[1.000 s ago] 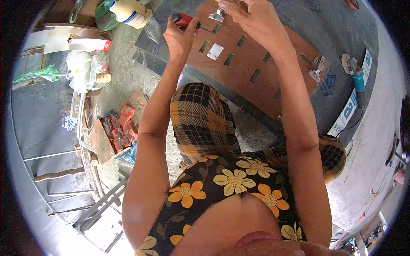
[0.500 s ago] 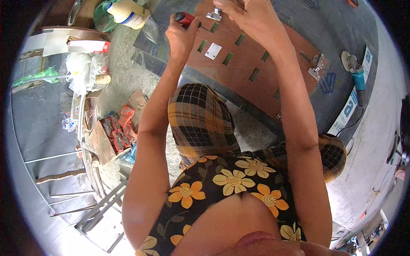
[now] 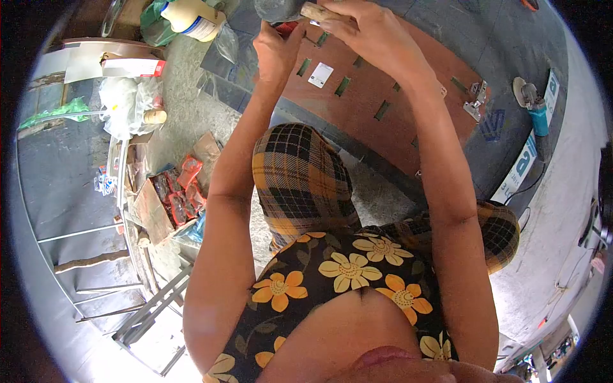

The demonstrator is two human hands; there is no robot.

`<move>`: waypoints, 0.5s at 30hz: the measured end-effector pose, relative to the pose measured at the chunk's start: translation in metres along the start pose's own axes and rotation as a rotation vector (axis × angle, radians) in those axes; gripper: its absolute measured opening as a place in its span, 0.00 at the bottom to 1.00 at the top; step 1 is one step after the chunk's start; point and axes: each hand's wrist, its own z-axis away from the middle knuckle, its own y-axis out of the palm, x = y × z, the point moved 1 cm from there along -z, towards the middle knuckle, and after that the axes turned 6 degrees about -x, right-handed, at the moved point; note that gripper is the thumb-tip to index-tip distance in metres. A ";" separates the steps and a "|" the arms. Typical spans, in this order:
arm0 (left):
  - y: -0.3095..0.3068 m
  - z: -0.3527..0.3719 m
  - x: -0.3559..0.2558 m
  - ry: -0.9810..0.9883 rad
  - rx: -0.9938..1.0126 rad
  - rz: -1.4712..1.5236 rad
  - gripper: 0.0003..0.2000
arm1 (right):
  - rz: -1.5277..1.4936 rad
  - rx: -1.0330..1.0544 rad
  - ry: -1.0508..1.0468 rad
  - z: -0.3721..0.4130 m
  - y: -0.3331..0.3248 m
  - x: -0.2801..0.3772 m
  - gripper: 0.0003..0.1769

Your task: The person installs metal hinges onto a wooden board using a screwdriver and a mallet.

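Note:
My left hand point(image 3: 276, 56) is closed around the red handle of a screwdriver point(image 3: 287, 28), its lower end towards the brown board. My right hand point(image 3: 377, 39) grips the wooden handle of a mallet point(image 3: 278, 9), whose dark grey rounded head is over the screwdriver handle. The mallet partly hides the screwdriver. Beneath both hands lies the brown board point(image 3: 348, 118) with several rectangular slots. On it are a small white card point(image 3: 320, 75) and, at the right end, shiny metal clasps point(image 3: 475, 102).
A teal angle grinder point(image 3: 537, 116) lies at the right beside a white printed strip point(image 3: 514, 169). To the left are a large cream bottle point(image 3: 193, 20), a white plastic bag point(image 3: 122, 105), an open box of red packets point(image 3: 181, 198) and metal frame bars point(image 3: 156, 300).
The mallet has come into view in my right hand, its head now over the screwdriver. My left hand stays nearly in place, still around the red handle.

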 end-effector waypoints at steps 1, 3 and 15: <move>0.002 0.000 0.000 0.023 -0.026 0.019 0.22 | -0.048 0.006 -0.006 -0.001 -0.002 0.003 0.12; 0.004 -0.001 0.000 0.041 -0.033 0.034 0.20 | -0.115 0.029 -0.014 -0.004 -0.005 0.010 0.12; 0.011 0.002 -0.002 -0.009 -0.079 0.113 0.19 | -0.027 -0.047 -0.011 -0.005 -0.010 0.018 0.16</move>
